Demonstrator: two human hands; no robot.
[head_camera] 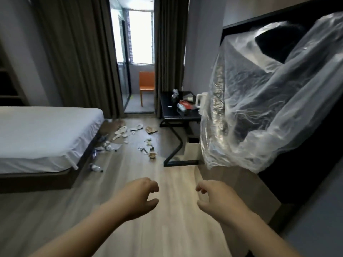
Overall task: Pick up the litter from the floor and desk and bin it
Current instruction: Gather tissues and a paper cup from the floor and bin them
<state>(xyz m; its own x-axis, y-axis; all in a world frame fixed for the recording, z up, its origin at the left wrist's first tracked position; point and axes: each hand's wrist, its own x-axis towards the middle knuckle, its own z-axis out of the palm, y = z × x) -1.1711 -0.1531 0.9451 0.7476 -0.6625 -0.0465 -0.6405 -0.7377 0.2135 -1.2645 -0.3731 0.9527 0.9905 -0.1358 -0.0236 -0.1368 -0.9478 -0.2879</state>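
Hovering over the floor (118,182), left hand (141,197) and right hand (217,199) are holding nothing, fingers loosely curled; litter (133,138) is lying between bed (37,136) and desk (167,111), more is sitting on the desk; clear bag (259,108) is hanging at right.

white bed sheet (37,134), orange chair (147,82), black desk (176,112), grey-brown curtains (78,52), pale wood-grain floor (130,182), clear plastic bag (259,108), white and tan litter (130,134), white kettle (201,101)
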